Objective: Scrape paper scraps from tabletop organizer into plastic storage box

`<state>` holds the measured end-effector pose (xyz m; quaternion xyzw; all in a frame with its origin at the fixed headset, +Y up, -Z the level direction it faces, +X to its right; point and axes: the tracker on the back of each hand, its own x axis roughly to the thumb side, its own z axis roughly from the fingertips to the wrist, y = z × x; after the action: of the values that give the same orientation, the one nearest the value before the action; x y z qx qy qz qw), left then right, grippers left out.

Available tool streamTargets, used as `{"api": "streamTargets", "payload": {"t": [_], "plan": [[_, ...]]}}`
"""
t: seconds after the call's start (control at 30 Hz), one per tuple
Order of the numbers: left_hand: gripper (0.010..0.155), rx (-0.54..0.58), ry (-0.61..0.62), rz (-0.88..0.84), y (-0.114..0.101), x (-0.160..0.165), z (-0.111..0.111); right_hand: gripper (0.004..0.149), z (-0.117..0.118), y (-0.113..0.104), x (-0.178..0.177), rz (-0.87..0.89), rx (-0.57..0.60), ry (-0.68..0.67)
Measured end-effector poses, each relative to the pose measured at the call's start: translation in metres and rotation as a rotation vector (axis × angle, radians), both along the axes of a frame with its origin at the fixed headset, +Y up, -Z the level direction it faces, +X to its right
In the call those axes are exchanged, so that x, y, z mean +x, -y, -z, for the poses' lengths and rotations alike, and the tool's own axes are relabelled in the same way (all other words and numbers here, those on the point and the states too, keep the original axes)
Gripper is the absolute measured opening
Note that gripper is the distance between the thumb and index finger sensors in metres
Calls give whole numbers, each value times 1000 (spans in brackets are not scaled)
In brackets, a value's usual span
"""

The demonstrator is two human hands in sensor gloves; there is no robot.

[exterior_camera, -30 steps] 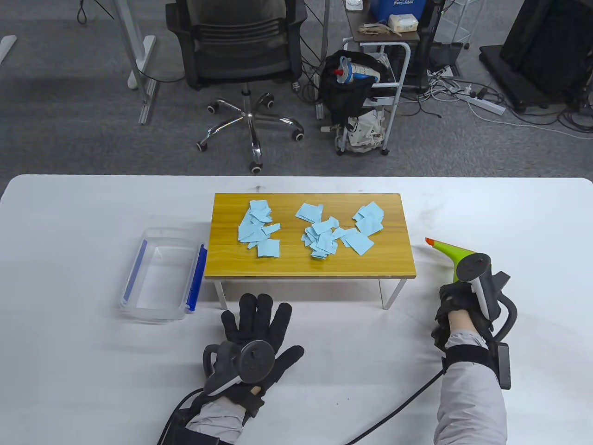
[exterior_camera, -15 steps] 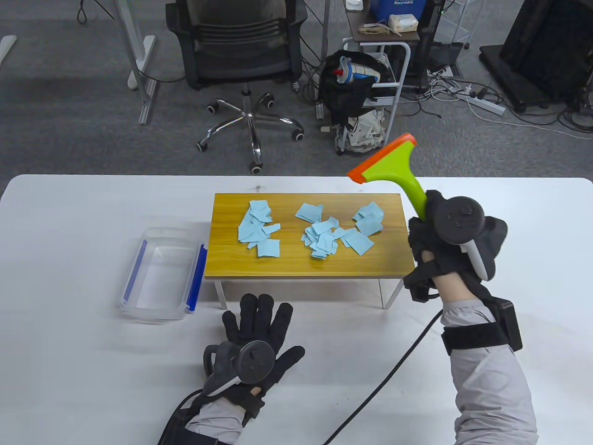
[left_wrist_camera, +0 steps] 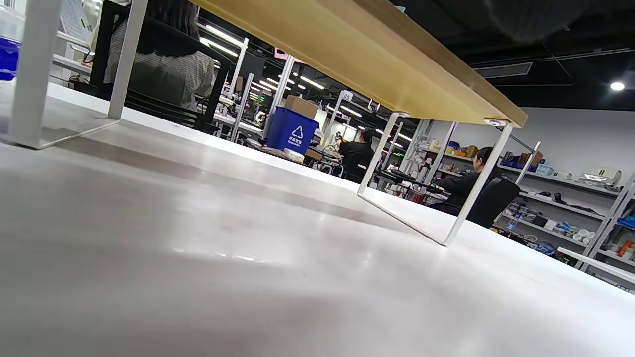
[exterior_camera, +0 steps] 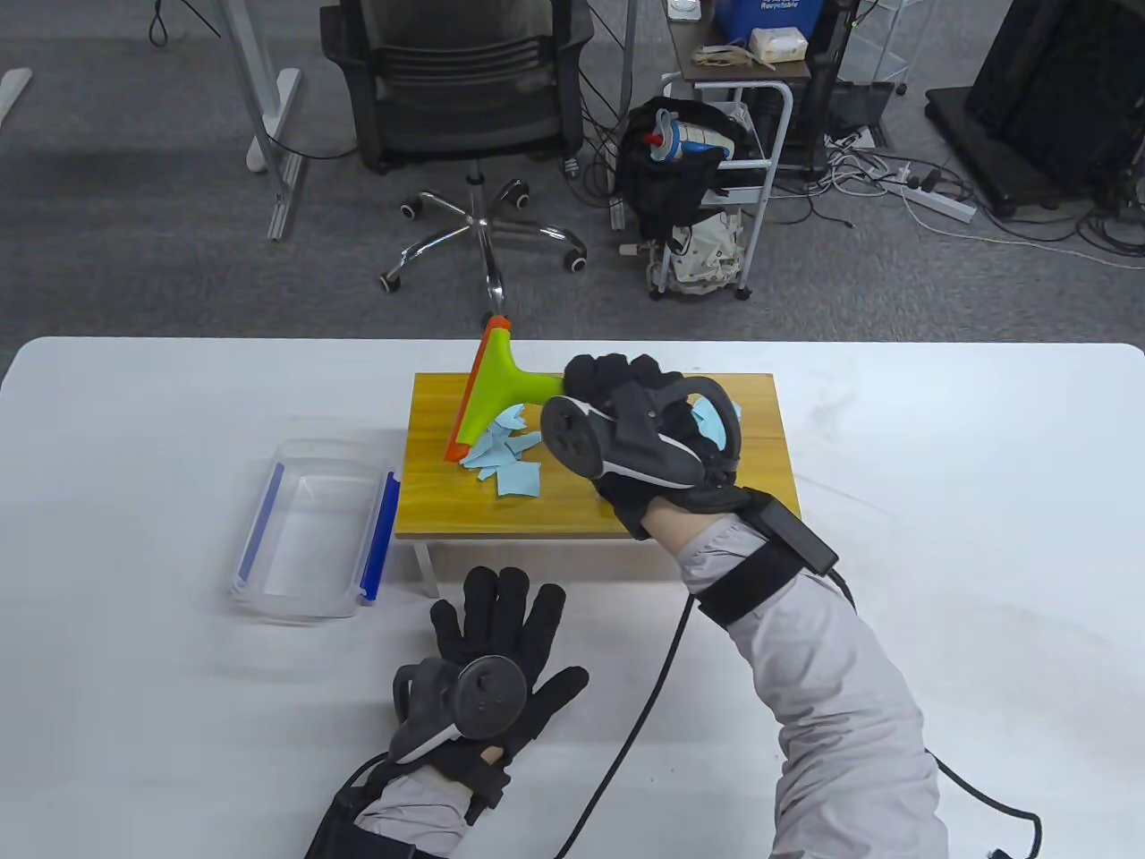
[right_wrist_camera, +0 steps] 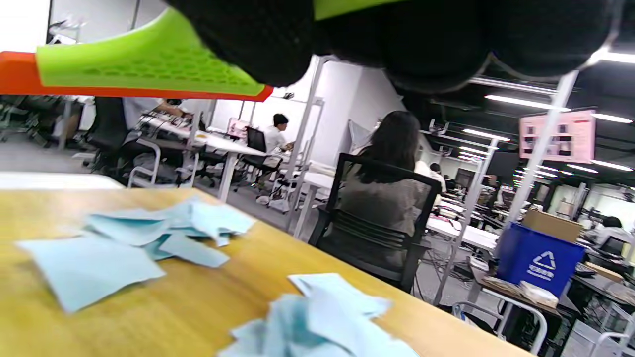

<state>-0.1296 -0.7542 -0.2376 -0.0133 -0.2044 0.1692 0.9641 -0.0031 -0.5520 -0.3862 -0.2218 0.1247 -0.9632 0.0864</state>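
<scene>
- Because the scraps must go left into the box, my right hand grips the scraper above them.
- My left hand lies flat, fingers spread, holding nothing.

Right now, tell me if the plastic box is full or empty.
Empty. In the table view the clear plastic storage box shows only its bare bottom; the blue paper scraps all lie on the wooden organizer.

The organizer has a wood-grain top with a slight sheen on white metal legs. The scraps are thin matt blue paper. The squeegee is matt green plastic — honeycomb-textured, orange-edged. The box is clear glossy plastic; the gloves — black knit cloth.
</scene>
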Motion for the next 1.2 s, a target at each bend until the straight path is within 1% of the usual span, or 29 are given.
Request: {"api": "streamTargets", "payload": {"t": [0.1,0.23,0.33,0.43,0.57,0.63,0.7,0.83,1.03,1.2], "plan": [[82,-1,3,-4,0,0,0,57,5,9,-20,-42,-25,-23],[82,-2,7,-8,0,0,0,58,11,21,-34,-81,-90,-20],[82,-1,11,-9,0,0,-1,58,14,31,-37,-115,-110,-7],[82,-2,13,-9,0,0,-1,57,17,35,-35,-116,-124,7],[82,-3,14,-11,0,0,-1,57,20,38,-30,-132,-194,45],[82,-3,13,-11,0,0,-1,57,20,38,-27,-125,-183,43],[82,-3,12,-12,0,-1,-1,57,20,38,-25,-132,-199,62],[82,-9,7,-13,0,-1,-1,57,20,35,-17,-140,-256,115],[81,-17,5,-12,0,-1,-1,57,18,28,-8,-151,-312,188],[81,-26,9,-8,0,0,-1,58,14,21,-3,-140,-319,227]]}}
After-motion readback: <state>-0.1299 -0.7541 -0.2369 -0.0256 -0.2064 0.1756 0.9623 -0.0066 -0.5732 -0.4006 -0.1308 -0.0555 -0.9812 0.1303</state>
